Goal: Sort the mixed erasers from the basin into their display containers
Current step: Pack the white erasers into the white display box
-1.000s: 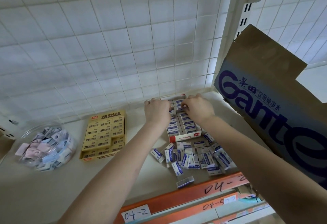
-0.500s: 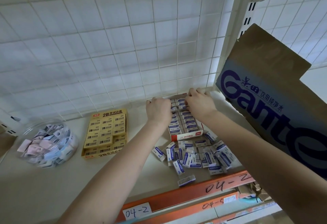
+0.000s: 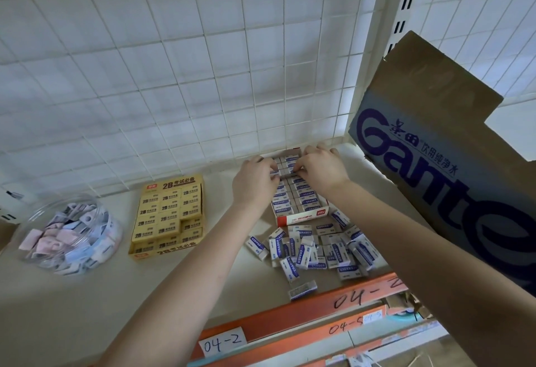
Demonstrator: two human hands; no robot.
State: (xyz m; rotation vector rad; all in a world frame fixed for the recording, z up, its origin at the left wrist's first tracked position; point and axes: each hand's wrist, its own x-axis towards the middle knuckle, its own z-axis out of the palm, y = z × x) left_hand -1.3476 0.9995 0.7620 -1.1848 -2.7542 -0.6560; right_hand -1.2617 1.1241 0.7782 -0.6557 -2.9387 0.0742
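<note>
A red-and-white display box (image 3: 301, 217) on the shelf holds rows of blue-and-white erasers (image 3: 304, 201). Both hands reach over its far end by the wire grid. My left hand (image 3: 253, 182) curls its fingers and thumb onto the erasers in the back rows. My right hand (image 3: 323, 169) pinches the same back rows from the right, thumbs nearly meeting. Just in front of the box lies a pile of loose blue-and-white erasers (image 3: 314, 250). One stray eraser (image 3: 302, 290) sits near the shelf's front edge.
A yellow box of 2B erasers (image 3: 168, 215) stands left of the red box. Further left is a clear round jar (image 3: 69, 233) of pastel erasers. A big cardboard carton (image 3: 452, 169) leans in at right. Orange shelf rail (image 3: 290, 313) carries handwritten labels.
Both hands have slid toward the far end of the red box, and their thumbs have closed in on the back rows of erasers. The loose pile has not moved.
</note>
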